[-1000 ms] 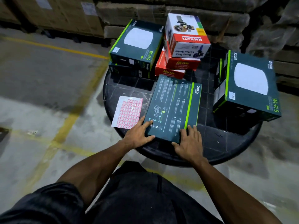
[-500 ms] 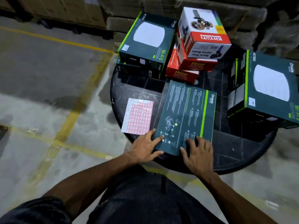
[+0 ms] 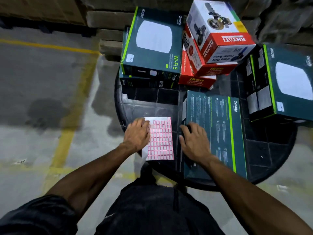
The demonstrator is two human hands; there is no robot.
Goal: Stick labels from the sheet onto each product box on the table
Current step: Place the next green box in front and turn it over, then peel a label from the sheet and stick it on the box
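A white sheet of red-bordered labels (image 3: 161, 141) lies on the round black table (image 3: 271, 158). My left hand (image 3: 137, 134) rests on the sheet's left edge with its fingers laid over the top corner. To the right lies a flat dark green Omada box (image 3: 220, 133), back face up. My right hand (image 3: 194, 141) lies on that box's left edge, fingers spread. Two dark green Wi-Fi boxes (image 3: 152, 44) are stacked at the back left, each top box showing a small white label. Another Wi-Fi box (image 3: 288, 82) stands at the right.
Red Ikon boxes (image 3: 198, 78) and a white and red Khyati carton sealer box (image 3: 220, 31) are piled at the table's back. Brown cartons (image 3: 42, 9) line the far wall. The concrete floor (image 3: 42, 99) at left has yellow lines.
My left hand has moved off the flat green box onto the label sheet. My right hand has slid to the box's left edge. The view has shifted closer.
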